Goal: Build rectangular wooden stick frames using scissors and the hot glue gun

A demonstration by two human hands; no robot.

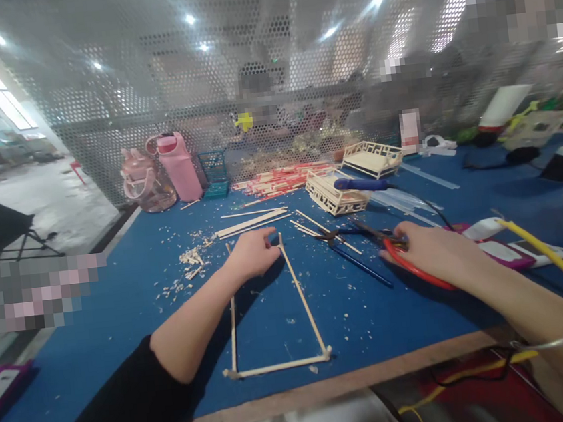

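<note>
A frame of thin pale wooden sticks point(303, 296) lies on the blue tabletop, its near side parallel to the table edge. My left hand point(253, 253) is at its far end, fingers closed around the right far corner; part of that end is hidden beneath the hand. Off to the right, my right hand point(429, 249) grips red-handled scissors point(416, 269), whose blades point toward the middle of the table. Beside them lie blue-handled nippers point(354, 257). Loose sticks point(252, 223) lie beyond my left hand.
Two small slatted wooden pieces point(337, 193) point(373, 159) stand behind a blue glue gun point(362, 184). Clear glue sticks point(396, 202), red-tipped sticks point(283, 180) and a pink bottle point(179, 168) are farther back. Wood scraps point(192, 260) lie left. A yellow cable point(552, 256) crosses near my right arm.
</note>
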